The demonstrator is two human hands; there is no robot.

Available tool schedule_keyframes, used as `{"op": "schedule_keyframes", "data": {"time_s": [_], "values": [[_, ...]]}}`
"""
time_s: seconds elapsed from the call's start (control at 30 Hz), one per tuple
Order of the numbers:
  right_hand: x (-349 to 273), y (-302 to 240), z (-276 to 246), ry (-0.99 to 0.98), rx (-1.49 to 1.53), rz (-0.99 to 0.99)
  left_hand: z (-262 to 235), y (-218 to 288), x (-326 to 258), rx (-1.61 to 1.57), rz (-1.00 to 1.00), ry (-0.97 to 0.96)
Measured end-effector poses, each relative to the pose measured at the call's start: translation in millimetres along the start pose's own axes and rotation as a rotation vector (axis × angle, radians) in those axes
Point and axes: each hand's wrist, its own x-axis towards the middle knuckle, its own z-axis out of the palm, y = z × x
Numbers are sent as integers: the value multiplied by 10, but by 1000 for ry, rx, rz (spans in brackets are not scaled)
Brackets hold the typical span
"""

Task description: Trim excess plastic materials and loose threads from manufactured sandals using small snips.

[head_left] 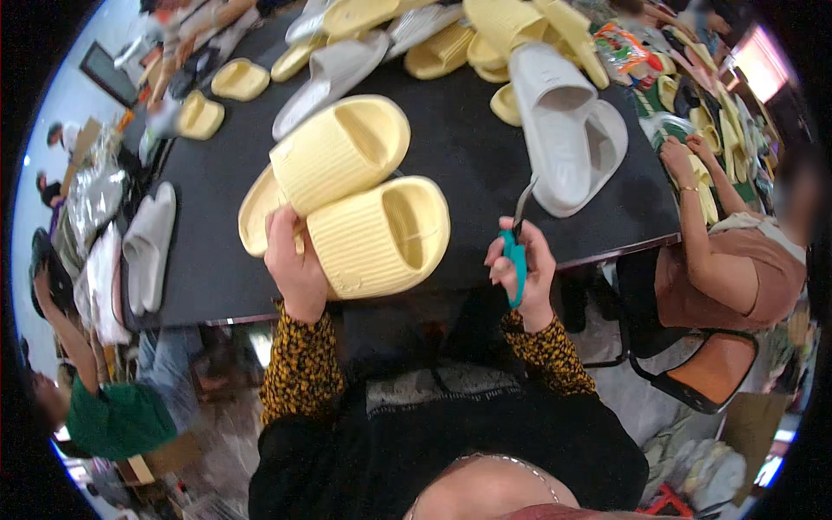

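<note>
Black table strewn with yellow and grey slides; left hand grips a pair of yellow slides at the near edge, right hand closed around teal-handled scissors, blades up; another person seated right

Single head-worn fisheye view, steeply downward and close over a black table, edges seemingly warped.

Black worktable; grey floor beneath; bright window at far right
</note>
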Motion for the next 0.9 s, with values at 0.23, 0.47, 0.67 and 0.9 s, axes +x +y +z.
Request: {"op": "schedule_keyframes", "data": {"time_s": [0.23,0.47,0.67,0.9], "values": [[-12,26,-16,-53,10,38,-101,29,-108,147,148,102],[-8,-250,135,-115,-96,287,-231,-6,-277,231,91,41],[-33,-481,323,-370,-344,276,-272,-56,-372,240,64,101],[-18,-532,433,-479,-541,212,-344,-83,-432,271,104,158]]}}
